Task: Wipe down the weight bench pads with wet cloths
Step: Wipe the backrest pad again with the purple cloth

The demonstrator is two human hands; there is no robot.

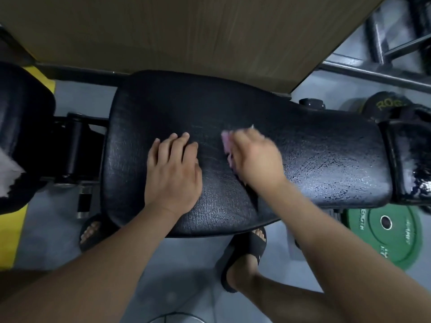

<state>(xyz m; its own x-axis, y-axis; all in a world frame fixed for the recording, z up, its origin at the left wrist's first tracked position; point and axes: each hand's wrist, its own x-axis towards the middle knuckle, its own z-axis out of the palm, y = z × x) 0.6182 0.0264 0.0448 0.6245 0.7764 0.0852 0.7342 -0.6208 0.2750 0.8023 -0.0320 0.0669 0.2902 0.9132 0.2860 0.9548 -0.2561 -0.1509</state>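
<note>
Plainly, cloth (226, 145): pink, soft and limp, I judge light and damp; bunched under my right hand (254, 159) at mid-pad, blurred
Right hand: closed over the cloth, fingers curled down on it
Left hand (173, 170): flat and spread on the pad, holding nothing — a brace
Bench pad (314, 159): black, cracked vinyl, glossy towards the right; firm, probably slick where wet
Hold: I'd keep the cloth wadded under the palm; loose edges would drag

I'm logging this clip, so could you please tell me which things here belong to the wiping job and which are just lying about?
Job: bench pad, pink cloth under right hand, left hand flat on pad.
Lying about: green weight plate, black plate, metal rack.
</note>
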